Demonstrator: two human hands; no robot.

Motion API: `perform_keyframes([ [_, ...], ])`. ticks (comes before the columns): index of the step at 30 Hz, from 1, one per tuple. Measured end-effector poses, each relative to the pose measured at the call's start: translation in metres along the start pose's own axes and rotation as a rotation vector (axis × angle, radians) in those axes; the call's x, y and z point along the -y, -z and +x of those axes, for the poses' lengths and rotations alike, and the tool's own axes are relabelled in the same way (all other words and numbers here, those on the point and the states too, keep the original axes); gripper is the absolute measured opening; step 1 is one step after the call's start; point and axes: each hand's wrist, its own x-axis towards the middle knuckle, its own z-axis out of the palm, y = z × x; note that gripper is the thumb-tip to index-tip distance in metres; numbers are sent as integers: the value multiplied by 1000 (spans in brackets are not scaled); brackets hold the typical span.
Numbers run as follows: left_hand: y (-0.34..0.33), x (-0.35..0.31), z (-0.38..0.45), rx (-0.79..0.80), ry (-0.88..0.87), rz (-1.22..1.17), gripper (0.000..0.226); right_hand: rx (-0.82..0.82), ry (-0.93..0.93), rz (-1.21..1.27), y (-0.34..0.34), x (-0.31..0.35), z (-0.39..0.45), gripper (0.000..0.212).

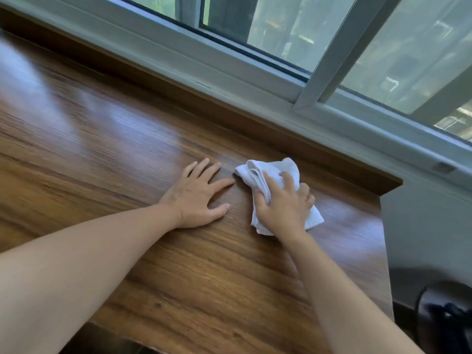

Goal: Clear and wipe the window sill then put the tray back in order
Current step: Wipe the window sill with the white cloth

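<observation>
Hands: both are down on the wooden window sill (127,154), pretty close to each other, near the sill's right end.
Left hand (196,194): flat on the wood, fingers spread, palm down, holding nothing. My guess is it's just there for balance while leaning in, since it sits just beside the cloth without gripping it.
Right hand (283,204): pressed down on top of a white cloth (270,172), fingers curled over the bunched folds, so it's pushing the cloth into the surface rather than lifting it. That grip makes sense for wiping, you want pressure and a wad that won't slide out.
Cloth: crumpled, lying on the sill near the back ledge under the window frame (229,65), sticking out past the hand at the front and at the lower right.
Sill: bare in everything I can see here, no clutter, glossy with window glare on the left part. Looks like the clearing bit is done and this is the wiping step, though I can't tell how much has been covered.
Tray: not in view at all, so no idea where it's parked.
Other stuff: something dark and round at the bottom right corner (444,312), off the sill, too blurry to say what.
Watch out for: the back corner along the ledge, easy spot to miss.
</observation>
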Motion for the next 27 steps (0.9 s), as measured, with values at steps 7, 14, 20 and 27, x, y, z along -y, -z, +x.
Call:
perform_keyframes([
  [7, 7, -3, -2, -14, 19, -162, 60, -17, 527, 148, 8, -7, -126, 49],
  [14, 6, -8, -4, 12, 35, -48, 71, 62, 1048, 296, 17, -24, -157, 53],
  [20, 1, -6, -1, -16, 63, -74, 62, -99, 230, 150, 0, -34, -46, 44],
  [27, 1, -1, -1, -51, 71, -156, 64, 88, 942, 251, 23, -15, -171, 57],
])
